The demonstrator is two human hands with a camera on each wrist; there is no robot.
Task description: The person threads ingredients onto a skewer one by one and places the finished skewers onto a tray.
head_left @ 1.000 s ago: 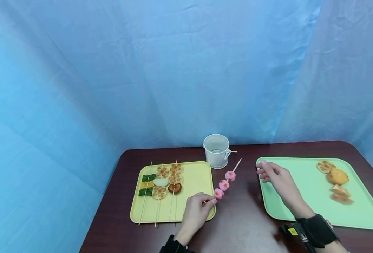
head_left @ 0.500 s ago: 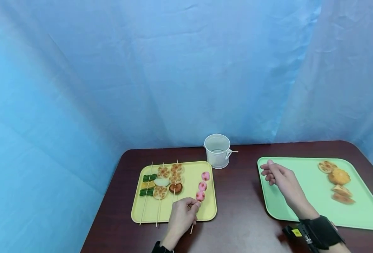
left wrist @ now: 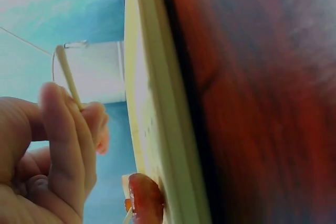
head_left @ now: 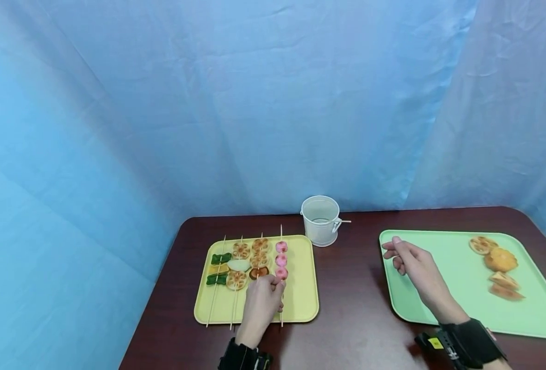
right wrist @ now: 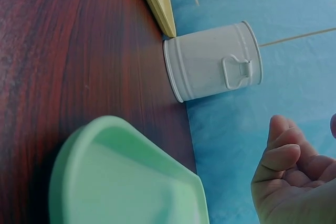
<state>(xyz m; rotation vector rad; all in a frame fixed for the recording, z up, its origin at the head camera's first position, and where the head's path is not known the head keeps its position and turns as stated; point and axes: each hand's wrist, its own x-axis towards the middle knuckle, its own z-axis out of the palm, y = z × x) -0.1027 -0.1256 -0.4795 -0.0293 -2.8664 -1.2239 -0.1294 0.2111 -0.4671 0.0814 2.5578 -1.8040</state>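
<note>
My left hand (head_left: 261,304) pinches the lower stick of a skewer of pink balls (head_left: 280,260) above the right half of the yellow tray (head_left: 303,293). The skewer points away from me, beside the other skewers. In the left wrist view its stick end (left wrist: 68,74) sticks out from between thumb and fingers, over the tray's edge. Closest on its left is a skewer with lotus slices and a brown mushroom (head_left: 258,272), partly hidden by my hand. Over the left side of the green tray (head_left: 453,277), my right hand (head_left: 414,270) hovers with loosely curled fingers and holds nothing.
A white bucket (head_left: 319,221) with a thin stick leaning out stands behind, between the trays. Green-and-yellow (head_left: 218,268) and lotus-and-white (head_left: 238,265) skewers lie on the yellow tray's left. On the green tray's right lie a lotus slice (head_left: 481,245), a golden lump (head_left: 501,259) and tan pieces (head_left: 506,286).
The pink skewer went left from the yellow tray's right edge, turned from slanted to nearly straight, and came beside the mushroom skewer in my left hand. My right hand stayed nearly still.
</note>
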